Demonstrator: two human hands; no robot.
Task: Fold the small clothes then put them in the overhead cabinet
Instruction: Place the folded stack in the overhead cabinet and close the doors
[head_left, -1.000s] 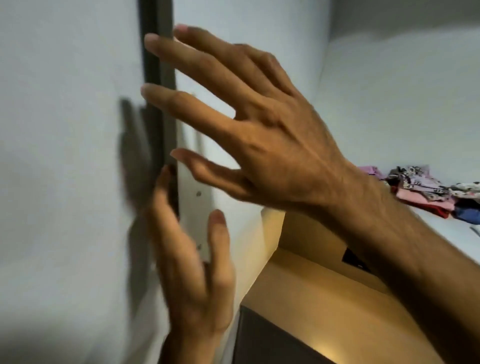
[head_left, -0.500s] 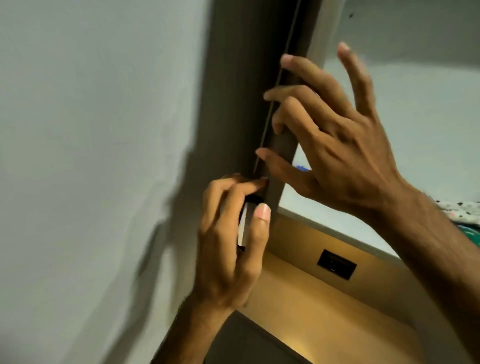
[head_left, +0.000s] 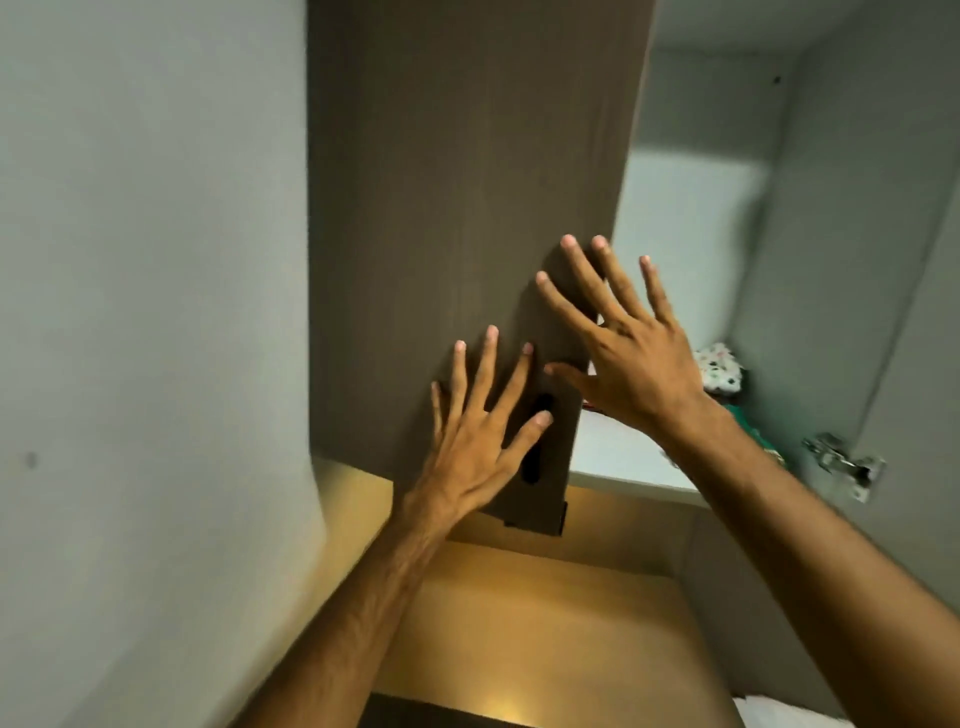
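The overhead cabinet's dark brown door (head_left: 457, 208) stands partly swung across the opening. My left hand (head_left: 478, 441) lies flat on its lower part with fingers spread, next to a black handle (head_left: 535, 457). My right hand (head_left: 628, 353) is spread too, its fingertips at the door's right edge. Behind it, on the white shelf (head_left: 618, 457) inside the cabinet, folded small clothes (head_left: 722, 369) show in part: a white patterned piece on top and a green one below. Both hands hold nothing.
A grey wall (head_left: 145, 312) fills the left. The cabinet's right side wall carries a metal hinge (head_left: 841, 467). Below the cabinet is a warmly lit wooden recess (head_left: 519, 623).
The door has swung from edge-on to face me, covering the left half of the opening. My left hand let go of the door edge and now lies flat on its face; my right hand spread out.
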